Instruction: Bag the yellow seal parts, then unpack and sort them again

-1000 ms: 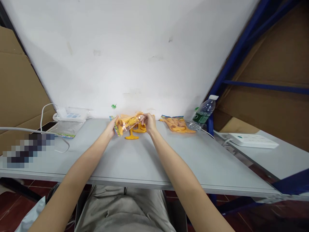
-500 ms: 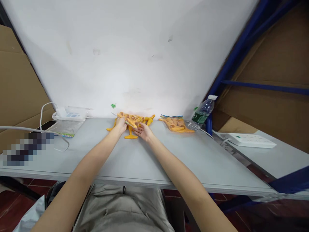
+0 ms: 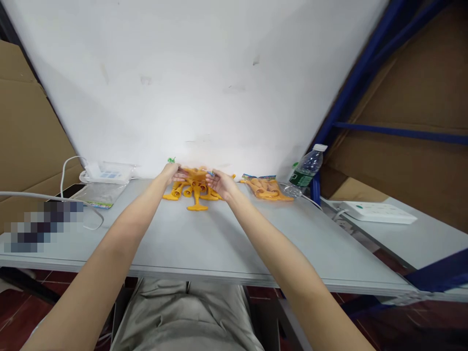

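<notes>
At the far edge of the grey table, both my hands hold a clear bag of orange plastic toys between them. My left hand pinches its left end and my right hand pinches its right end, fingers closed on the film. The orange pieces hang down and fan out onto the table. One loose orange T-shaped piece lies just below the bag. A second, sealed bag of orange toys lies to the right of my right hand.
A water bottle leans by the blue rack post at the right. One white power strip sits on the right-hand table. At the left are another power strip, a clear plastic bag, a phone and a white cable. A white board stands behind.
The bag went from held up in both hands to low on the table, then lifted again toward the wall. My hands have moved apart and the orange pieces now spill downward.
</notes>
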`<state>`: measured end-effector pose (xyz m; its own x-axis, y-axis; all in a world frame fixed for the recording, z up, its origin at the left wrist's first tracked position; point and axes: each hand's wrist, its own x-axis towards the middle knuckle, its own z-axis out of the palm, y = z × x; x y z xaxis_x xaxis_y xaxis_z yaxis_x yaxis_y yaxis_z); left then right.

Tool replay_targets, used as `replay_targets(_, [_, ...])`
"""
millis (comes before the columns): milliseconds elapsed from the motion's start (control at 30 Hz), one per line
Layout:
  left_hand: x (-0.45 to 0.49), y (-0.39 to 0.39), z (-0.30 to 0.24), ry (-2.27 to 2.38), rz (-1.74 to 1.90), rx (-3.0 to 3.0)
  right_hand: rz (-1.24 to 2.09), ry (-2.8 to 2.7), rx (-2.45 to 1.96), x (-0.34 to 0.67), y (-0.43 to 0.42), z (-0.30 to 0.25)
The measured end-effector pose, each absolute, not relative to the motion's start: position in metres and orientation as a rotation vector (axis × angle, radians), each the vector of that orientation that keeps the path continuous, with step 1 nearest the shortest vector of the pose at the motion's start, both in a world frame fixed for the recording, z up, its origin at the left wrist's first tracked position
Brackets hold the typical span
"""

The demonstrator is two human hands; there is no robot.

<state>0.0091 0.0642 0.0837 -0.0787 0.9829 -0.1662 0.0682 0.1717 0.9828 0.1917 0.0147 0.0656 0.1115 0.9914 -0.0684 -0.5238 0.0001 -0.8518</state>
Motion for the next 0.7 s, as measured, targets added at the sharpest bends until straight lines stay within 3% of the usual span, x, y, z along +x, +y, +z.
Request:
replay_targets(333, [0.016,0.07,0.135,1.345,1.468,1.107,1.246,-0.935,-0.914,0.196,0.026,0.138])
replay_targets(533, [0.009,0.046,0.15,0.965,1.769,1.116,1.171,-1.053,-0.641,0.206,0.017,0.143])
replay_targets(700, [0.011,0.014,0.131,0.678,1.806,1.174,1.396,-0.992,-0.603,0.212,0.001,0.123])
